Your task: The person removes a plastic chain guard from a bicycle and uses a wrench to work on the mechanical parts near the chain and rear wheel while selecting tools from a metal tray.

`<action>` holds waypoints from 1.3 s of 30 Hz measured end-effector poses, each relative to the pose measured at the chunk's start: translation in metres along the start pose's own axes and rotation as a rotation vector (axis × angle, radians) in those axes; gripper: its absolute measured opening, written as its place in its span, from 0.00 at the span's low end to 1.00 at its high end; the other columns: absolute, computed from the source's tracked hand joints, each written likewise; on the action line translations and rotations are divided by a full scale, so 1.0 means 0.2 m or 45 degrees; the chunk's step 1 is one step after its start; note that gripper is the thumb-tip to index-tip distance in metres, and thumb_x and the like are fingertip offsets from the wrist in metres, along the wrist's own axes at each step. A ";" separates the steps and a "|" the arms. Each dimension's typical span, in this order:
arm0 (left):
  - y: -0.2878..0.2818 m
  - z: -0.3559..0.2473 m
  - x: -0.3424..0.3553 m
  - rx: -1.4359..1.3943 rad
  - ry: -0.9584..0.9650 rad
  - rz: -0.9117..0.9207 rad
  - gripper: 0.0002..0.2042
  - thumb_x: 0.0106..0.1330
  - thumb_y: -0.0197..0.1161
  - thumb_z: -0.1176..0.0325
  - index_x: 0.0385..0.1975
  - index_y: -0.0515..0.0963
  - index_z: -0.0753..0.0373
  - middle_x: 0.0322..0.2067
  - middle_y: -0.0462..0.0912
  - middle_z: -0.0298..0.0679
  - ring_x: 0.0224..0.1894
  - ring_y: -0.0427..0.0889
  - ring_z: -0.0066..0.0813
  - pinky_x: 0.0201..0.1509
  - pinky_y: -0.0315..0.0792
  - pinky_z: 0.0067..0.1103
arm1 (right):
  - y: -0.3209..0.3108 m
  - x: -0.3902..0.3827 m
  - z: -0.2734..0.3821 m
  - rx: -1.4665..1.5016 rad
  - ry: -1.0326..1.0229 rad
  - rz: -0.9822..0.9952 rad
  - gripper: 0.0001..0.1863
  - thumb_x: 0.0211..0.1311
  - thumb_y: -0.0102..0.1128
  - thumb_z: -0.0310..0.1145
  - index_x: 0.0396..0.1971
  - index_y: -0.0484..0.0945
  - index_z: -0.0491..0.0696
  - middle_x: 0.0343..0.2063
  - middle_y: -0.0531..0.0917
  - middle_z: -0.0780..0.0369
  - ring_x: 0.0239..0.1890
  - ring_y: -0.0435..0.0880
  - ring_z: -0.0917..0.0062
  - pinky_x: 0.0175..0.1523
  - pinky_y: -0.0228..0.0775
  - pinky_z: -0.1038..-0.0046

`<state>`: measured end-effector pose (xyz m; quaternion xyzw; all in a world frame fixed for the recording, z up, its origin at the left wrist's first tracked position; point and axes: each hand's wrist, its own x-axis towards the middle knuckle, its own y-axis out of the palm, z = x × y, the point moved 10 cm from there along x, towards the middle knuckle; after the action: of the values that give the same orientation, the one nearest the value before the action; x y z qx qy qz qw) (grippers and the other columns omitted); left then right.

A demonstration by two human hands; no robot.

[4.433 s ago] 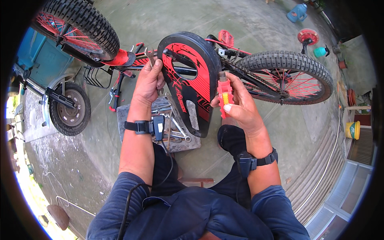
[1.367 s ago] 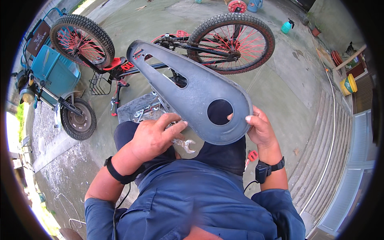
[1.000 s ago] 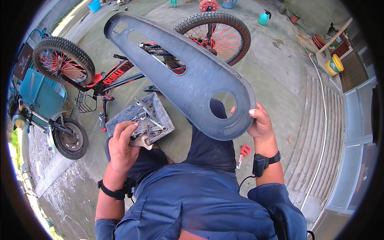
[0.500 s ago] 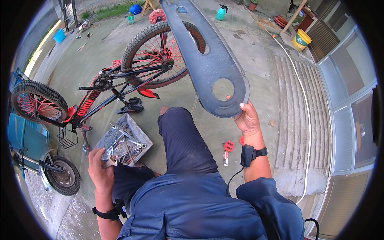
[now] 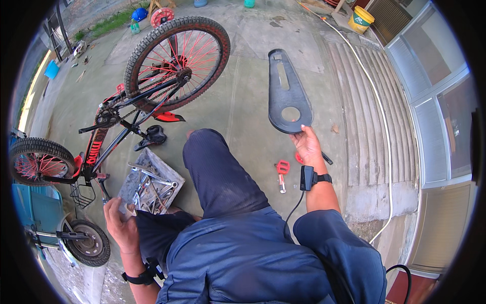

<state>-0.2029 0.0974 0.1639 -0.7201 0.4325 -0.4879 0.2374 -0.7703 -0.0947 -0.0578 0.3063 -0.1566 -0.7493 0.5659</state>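
Observation:
My right hand (image 5: 308, 145) pinches the rounded wide end of a dark plastic bicycle chain guard (image 5: 288, 99), thumb on its edge. The guard has a round hole near my fingers and a long slot toward its narrow far end. To the left, my left hand (image 5: 121, 225) is curled beside my knee, with a small pale thing at its fingertips that I cannot make out. A grey tool tray (image 5: 174, 176) holding wrenches and other metal tools stands just beyond it. An upside-down black and red bicycle (image 5: 132, 117) rests on its saddle (image 5: 154, 135).
A red pedal (image 5: 283, 167) with a silver crank end lies near my right wrist; another red pedal (image 5: 299, 157) is partly hidden. A teal scooter (image 5: 38, 207) stands at left. Steps (image 5: 362, 111) and a pale hose (image 5: 379, 106) run along the right. A yellow bucket (image 5: 361, 19) stands behind.
The chain guard, still in my right hand, has tilted away and dropped lower, so its whole length shows. My view has shifted slightly; the left hand stays curled near the tray.

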 end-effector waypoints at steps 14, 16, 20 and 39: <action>0.10 -0.02 0.01 0.074 0.031 0.081 0.19 0.56 0.67 0.81 0.48 0.75 0.64 0.43 0.75 0.37 0.26 0.65 0.21 0.29 0.61 0.17 | -0.68 0.03 -0.20 0.111 0.218 -0.473 0.12 0.65 0.55 0.36 0.44 0.76 0.47 0.42 0.81 0.64 0.48 0.79 0.74 0.54 0.72 0.68; 0.09 0.01 0.00 0.080 -0.005 0.074 0.19 0.55 0.67 0.81 0.48 0.75 0.64 0.43 0.76 0.39 0.27 0.68 0.25 0.31 0.64 0.19 | -0.66 0.05 -0.20 0.126 0.267 -0.457 0.12 0.65 0.56 0.36 0.44 0.76 0.47 0.43 0.80 0.64 0.49 0.78 0.73 0.54 0.72 0.67; 0.12 -0.06 0.07 0.024 -0.094 0.127 0.19 0.52 0.68 0.78 0.45 0.75 0.62 0.41 0.78 0.45 0.37 0.80 0.43 0.38 0.74 0.28 | -0.88 0.23 0.00 0.214 0.112 -0.458 0.14 0.64 0.61 0.33 0.47 0.74 0.46 0.48 0.80 0.62 0.52 0.78 0.70 0.60 0.70 0.65; 0.29 0.23 -0.04 -0.432 -0.797 0.240 0.15 0.57 0.69 0.76 0.44 0.76 0.67 0.34 0.80 0.34 0.27 0.71 0.15 0.33 0.70 0.16 | 1.30 0.04 -0.31 -0.730 0.103 0.676 0.24 0.68 0.59 0.40 0.58 0.70 0.43 0.47 0.80 0.57 0.41 0.83 0.75 0.44 0.75 0.76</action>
<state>-0.1856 0.0721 0.0973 -0.8207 0.4780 -0.1412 0.2794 -0.5363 -0.1761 0.0444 0.1139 0.0077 -0.5775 0.8084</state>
